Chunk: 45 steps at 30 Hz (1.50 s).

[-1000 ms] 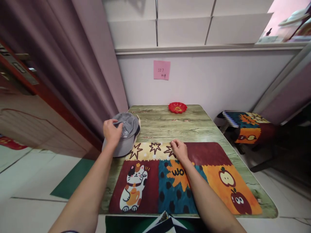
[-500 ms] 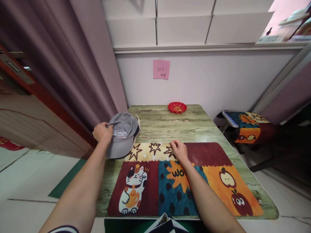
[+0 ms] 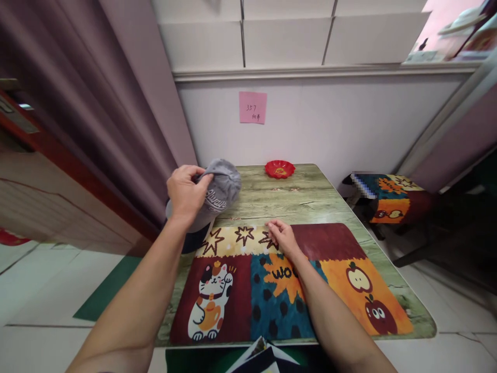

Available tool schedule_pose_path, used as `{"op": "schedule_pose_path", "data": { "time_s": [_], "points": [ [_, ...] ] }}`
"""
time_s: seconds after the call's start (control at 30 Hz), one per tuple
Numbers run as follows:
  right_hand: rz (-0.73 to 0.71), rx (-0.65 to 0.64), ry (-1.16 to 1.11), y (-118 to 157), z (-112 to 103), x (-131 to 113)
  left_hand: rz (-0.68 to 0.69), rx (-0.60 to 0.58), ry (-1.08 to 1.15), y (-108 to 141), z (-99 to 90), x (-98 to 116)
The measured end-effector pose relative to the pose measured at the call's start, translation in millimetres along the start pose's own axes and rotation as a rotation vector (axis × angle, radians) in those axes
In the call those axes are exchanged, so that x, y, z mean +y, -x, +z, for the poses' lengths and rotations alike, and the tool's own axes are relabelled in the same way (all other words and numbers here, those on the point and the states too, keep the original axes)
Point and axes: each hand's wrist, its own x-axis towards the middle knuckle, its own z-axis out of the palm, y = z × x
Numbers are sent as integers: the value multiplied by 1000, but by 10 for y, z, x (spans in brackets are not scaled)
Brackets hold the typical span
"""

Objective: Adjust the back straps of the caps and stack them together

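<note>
A smooth, flat, pale wall [image 3: 330, 124] stands behind everything, and on the left a heavy mauve cloth curtain [image 3: 128, 77] falls in deep vertical folds. Below them lies a rectangular table with rounded corners and a green-grey wood-grain top [image 3: 283, 199], streaked with darker lines. Spread flat over its near half is a thin patchwork-printed mat [image 3: 287, 308] in maroon, teal, orange and cream, showing a white cat, apples and brown-outlined stars. Off to the right, a low stool bears a cover in a similar print [image 3: 399, 199]. At the table's left side is a soft grey fabric cap [image 3: 229, 181], its rounded crown creased and tilted, with raised white script across the front; a dark navy piece [image 3: 194, 241] shows beneath it, too hidden to identify. Towards the far edge sits a shallow, glossy red dish [image 3: 280, 169] with a scalloped rim and a yellow design inside. The left hand [image 3: 188, 194] grasps the cap, thumb and fingers closed on a fold of the crown near its upper left, knuckles up. The right hand [image 3: 282, 237] is slack and released over the mat's cream star band, fingers half curled and slightly parted; whether its fingertips touch the mat cannot be told.
</note>
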Motion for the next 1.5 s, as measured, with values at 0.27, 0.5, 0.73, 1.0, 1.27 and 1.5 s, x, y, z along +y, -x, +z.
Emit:
{"op": "schedule_pose_path", "data": {
  "time_s": [0.27, 0.5, 0.73, 1.0, 1.27, 1.5],
  "points": [
    [238, -288, -606, 18, -26, -99, 46, -182, 402, 481, 586, 372],
    [-12, 18, -691, -170, -133, -127, 63, -301, 606, 782, 917, 119],
    [-200, 190, -430, -372, -211, -28, -8, -390, 184, 1201, 1205, -332],
    [-336, 163, 337, -315, -292, 50, -181, -399, -31, 1557, 1205, -434],
    [-446, 159, 480, -222, -246, -15, 73, -680, 62, 1447, 1240, 70],
    [-197, 156, -171, -186, -359, -172, 126, -723, -37, 1536, 1212, 22]
  ]
}}
